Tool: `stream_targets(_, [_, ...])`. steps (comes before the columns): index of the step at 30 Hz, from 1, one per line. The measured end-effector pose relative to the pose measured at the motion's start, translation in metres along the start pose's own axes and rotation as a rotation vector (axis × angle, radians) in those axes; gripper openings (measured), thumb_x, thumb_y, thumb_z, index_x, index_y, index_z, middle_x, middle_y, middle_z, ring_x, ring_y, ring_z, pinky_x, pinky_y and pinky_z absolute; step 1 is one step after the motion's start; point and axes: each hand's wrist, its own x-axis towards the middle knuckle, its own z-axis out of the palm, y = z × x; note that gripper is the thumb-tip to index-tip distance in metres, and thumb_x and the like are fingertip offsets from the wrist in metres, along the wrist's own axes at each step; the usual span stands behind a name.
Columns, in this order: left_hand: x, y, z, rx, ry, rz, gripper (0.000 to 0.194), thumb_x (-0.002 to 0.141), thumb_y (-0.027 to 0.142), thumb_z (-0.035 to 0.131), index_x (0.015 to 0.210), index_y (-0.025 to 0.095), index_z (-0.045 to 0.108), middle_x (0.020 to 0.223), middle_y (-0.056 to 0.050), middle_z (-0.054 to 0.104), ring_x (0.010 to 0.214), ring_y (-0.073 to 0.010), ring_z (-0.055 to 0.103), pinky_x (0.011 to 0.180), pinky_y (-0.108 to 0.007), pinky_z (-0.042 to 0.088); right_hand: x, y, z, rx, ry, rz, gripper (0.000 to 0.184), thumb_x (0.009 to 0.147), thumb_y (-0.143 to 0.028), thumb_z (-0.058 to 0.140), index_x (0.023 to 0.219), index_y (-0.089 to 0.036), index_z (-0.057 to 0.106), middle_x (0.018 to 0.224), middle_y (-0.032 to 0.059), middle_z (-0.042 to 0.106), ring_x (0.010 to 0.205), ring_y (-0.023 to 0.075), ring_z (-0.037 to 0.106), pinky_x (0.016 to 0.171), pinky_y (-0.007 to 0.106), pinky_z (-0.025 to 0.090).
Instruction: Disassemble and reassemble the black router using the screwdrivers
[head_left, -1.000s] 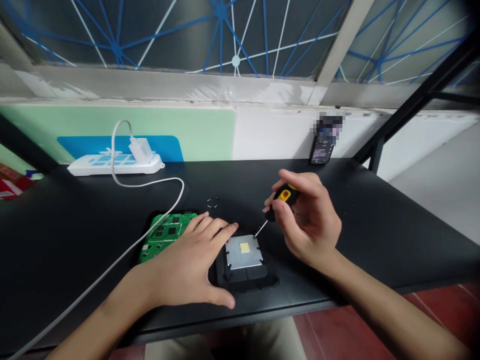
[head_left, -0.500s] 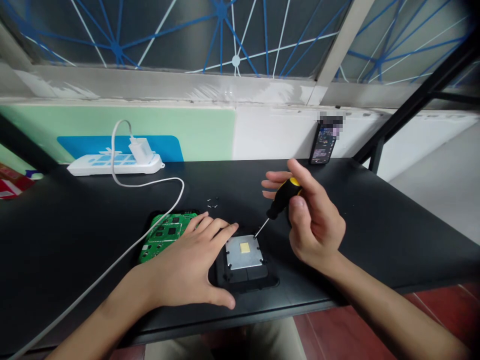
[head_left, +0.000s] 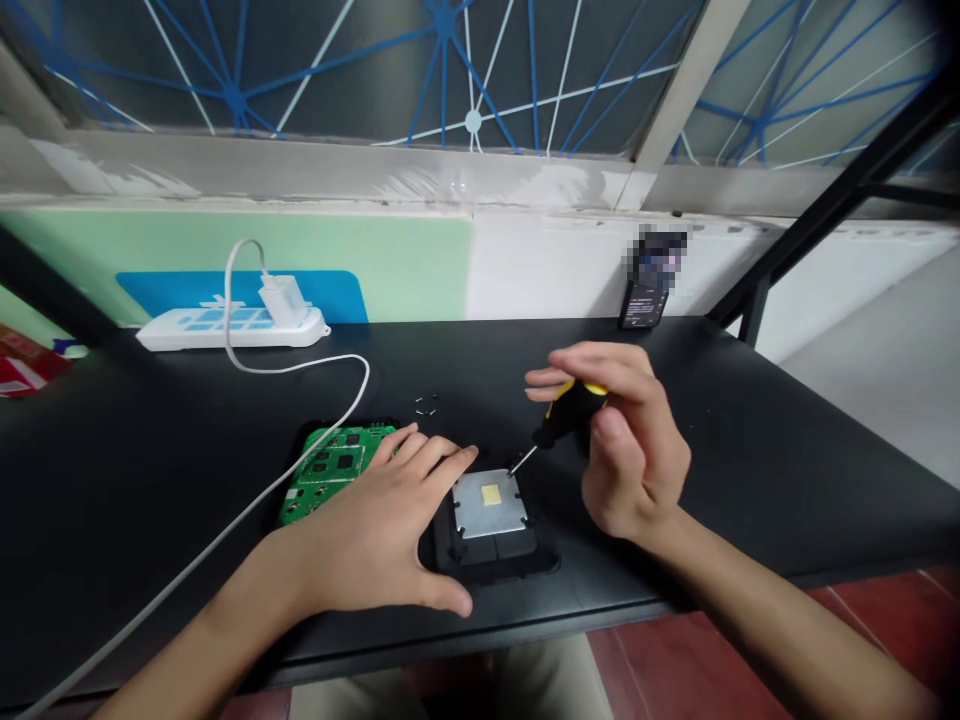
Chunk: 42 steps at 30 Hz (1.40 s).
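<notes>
My right hand has its thumb and fingers round a black and yellow screwdriver, held at a slant. The screwdriver's tip meets the upper right corner of a silver metal plate, which bears a small pale yellow pad. Beneath the plate lies a black plastic cover. My left hand is spread flat, its fingertips and thumb along the cover's left side; whether it presses on the cover is unclear. Partly hidden behind that hand is a green circuit board in a black shell.
Several small screws lie beyond the cover. A white cable runs over the circuit board to a charger in a white power strip. At the back right a phone leans on the wall. The desk's front edge is close.
The fingers of my right hand have curled over and turned about the screwdriver handle, which leans a little more to the right. My left hand and the plate have stayed in place.
</notes>
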Motion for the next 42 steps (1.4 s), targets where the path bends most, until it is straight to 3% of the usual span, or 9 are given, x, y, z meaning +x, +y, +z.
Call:
stream_targets(4, [0.0, 0.002, -0.001, 0.009, -0.013, -0.016, 0.11, 0.07, 0.074, 0.074, 0.155, 0.02, 0.03, 0.15, -0.014, 0.046, 0.143, -0.0442, 0.033, 0.121, -0.063, 0.015, -0.002, -0.006, 0.002, 0.027, -0.06, 0.107, 0.045, 0.101, -0.021, 0.041, 0.144, -0.03, 0.049, 0.132, 0.0089, 0.063, 0.108, 0.0239, 0.069, 0.087, 0.049, 0.062])
stream_targets(12, [0.002, 0.0, 0.0, 0.01, -0.005, -0.001, 0.11, 0.071, 0.076, 0.071, 0.155, 0.019, 0.031, 0.148, -0.015, 0.047, 0.143, -0.0423, 0.035, 0.122, -0.063, 0.012, 0.001, 0.005, 0.002, -0.123, 0.055, -0.07, 0.046, 0.081, -0.021, 0.077, 0.123, -0.033, 0.063, 0.096, 0.0031, 0.062, 0.078, 0.0192, 0.063, 0.062, 0.038, 0.057])
stream_targets(16, [0.001, 0.0, 0.001, 0.008, -0.001, -0.002, 0.11, 0.071, 0.075, 0.072, 0.156, 0.02, 0.03, 0.148, -0.014, 0.047, 0.142, -0.0425, 0.036, 0.122, -0.064, 0.012, 0.0, 0.002, 0.0, -0.063, 0.004, -0.015, 0.034, 0.095, -0.03, 0.057, 0.129, -0.031, 0.061, 0.11, 0.0068, 0.062, 0.089, 0.0225, 0.067, 0.071, 0.045, 0.062])
stream_targets(20, [0.0, 0.0, 0.001, 0.012, -0.005, -0.003, 0.111, 0.07, 0.073, 0.074, 0.156, 0.017, 0.031, 0.15, -0.015, 0.045, 0.143, -0.044, 0.033, 0.121, -0.064, 0.014, -0.001, -0.005, 0.002, 0.009, -0.049, 0.108, 0.042, 0.101, -0.026, 0.042, 0.143, -0.029, 0.05, 0.129, 0.0095, 0.062, 0.101, 0.023, 0.07, 0.083, 0.047, 0.063])
stream_targets(24, [0.0, -0.001, 0.0, 0.013, 0.0, 0.002, 0.111, 0.07, 0.075, 0.073, 0.156, 0.017, 0.03, 0.15, -0.015, 0.045, 0.143, -0.0445, 0.033, 0.121, -0.064, 0.013, 0.0, -0.004, 0.003, -0.038, -0.038, 0.116, 0.048, 0.096, -0.022, 0.055, 0.143, -0.031, 0.05, 0.117, 0.0074, 0.066, 0.092, 0.0202, 0.069, 0.078, 0.042, 0.062])
stream_targets(29, [0.002, 0.001, -0.001, -0.008, -0.012, -0.006, 0.109, 0.072, 0.076, 0.071, 0.156, 0.02, 0.029, 0.149, -0.015, 0.046, 0.144, -0.0436, 0.033, 0.121, -0.064, 0.012, 0.002, 0.004, 0.001, -0.13, 0.026, -0.047, 0.049, 0.08, -0.022, 0.078, 0.125, -0.035, 0.064, 0.095, 0.0035, 0.061, 0.077, 0.0195, 0.059, 0.059, 0.038, 0.057])
stream_targets(31, [0.001, 0.002, -0.002, -0.014, -0.018, -0.011, 0.11, 0.072, 0.075, 0.071, 0.157, 0.02, 0.029, 0.149, -0.015, 0.046, 0.144, -0.0438, 0.033, 0.121, -0.064, 0.011, 0.001, 0.004, -0.001, -0.12, 0.014, -0.07, 0.045, 0.082, -0.027, 0.077, 0.124, -0.036, 0.064, 0.092, 0.0038, 0.059, 0.077, 0.0201, 0.06, 0.059, 0.039, 0.059])
stream_targets(36, [0.0, 0.002, -0.001, -0.012, -0.01, -0.02, 0.109, 0.071, 0.074, 0.072, 0.157, 0.02, 0.029, 0.15, -0.014, 0.045, 0.144, -0.0445, 0.032, 0.122, -0.063, 0.012, -0.001, -0.004, -0.002, 0.012, -0.056, 0.083, 0.042, 0.101, -0.027, 0.041, 0.141, -0.034, 0.055, 0.129, 0.009, 0.059, 0.099, 0.0234, 0.07, 0.074, 0.044, 0.066])
stream_targets(42, [0.001, 0.003, -0.003, -0.011, -0.028, -0.03, 0.112, 0.07, 0.074, 0.074, 0.157, 0.018, 0.03, 0.151, -0.015, 0.044, 0.145, -0.0459, 0.03, 0.122, -0.064, 0.013, 0.0, -0.007, -0.002, -0.012, -0.065, 0.125, 0.056, 0.096, -0.016, 0.054, 0.149, -0.034, 0.046, 0.129, 0.0066, 0.066, 0.098, 0.0216, 0.073, 0.077, 0.041, 0.067])
